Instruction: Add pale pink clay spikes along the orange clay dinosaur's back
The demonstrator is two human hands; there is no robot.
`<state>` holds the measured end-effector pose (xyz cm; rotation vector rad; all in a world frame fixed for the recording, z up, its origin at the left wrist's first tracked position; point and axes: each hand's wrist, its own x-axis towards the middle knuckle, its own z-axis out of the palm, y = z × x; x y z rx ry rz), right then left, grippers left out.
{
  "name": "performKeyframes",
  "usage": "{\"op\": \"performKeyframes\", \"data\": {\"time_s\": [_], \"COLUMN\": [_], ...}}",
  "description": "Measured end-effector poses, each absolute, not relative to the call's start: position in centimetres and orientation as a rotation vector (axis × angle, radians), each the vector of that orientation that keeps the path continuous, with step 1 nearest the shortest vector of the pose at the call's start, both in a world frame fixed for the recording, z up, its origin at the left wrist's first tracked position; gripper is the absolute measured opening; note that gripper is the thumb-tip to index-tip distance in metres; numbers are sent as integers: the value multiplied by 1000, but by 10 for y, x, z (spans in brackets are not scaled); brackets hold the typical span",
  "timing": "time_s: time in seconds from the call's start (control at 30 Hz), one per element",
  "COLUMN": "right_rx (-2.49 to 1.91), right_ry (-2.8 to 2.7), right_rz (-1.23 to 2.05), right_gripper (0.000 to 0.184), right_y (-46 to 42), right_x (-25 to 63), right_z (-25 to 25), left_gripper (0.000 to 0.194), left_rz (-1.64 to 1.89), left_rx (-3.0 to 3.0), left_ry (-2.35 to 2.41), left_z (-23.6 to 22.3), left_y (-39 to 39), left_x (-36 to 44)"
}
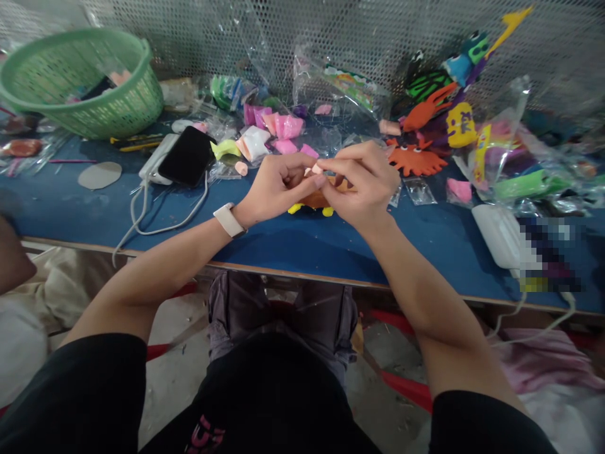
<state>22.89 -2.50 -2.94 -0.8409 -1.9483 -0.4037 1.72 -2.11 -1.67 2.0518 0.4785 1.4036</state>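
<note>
Both your left hand (282,185) and right hand (363,186) pinch a pale pink piece (317,169) between fingers (336,167), mid-frame. Just below shows an orange object (314,200).

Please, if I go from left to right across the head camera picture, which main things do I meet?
Green basket, black phone, left hand, pale pink piece at the fingertips, right hand, orange crab figure, white device.

Left fingers (302,190), right fingers (341,169) pinch pale-pink lump (316,169).
</note>
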Motion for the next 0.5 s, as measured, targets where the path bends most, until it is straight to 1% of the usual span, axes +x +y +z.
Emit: {"op": "performKeyframes", "data": {"time_s": [0.17, 0.3, 0.4, 0.5], "right_rx": [-898, -904, -921, -917], "right_ry": [-1974, -1974, -1964, -1963], "right_rz": [-395, -407, -422, -404], "right_gripper": [24, 30, 31, 26], "right_y": [-26, -24, -24, -24], "right_x": [229, 230, 229, 229], "right_z": [-30, -29, -30, -31], "left_gripper": [46, 51, 45, 42], "left_rz": [1434, 1435, 1470, 1499], "left_rx": [2025, 2063, 2039, 2012], "left_ry": [469, 458, 484, 517], "left_z": [-19, -16, -18, -20], "left_y": [-20, -21, -21, -19], "left_x": [19, 20, 19, 18]}}
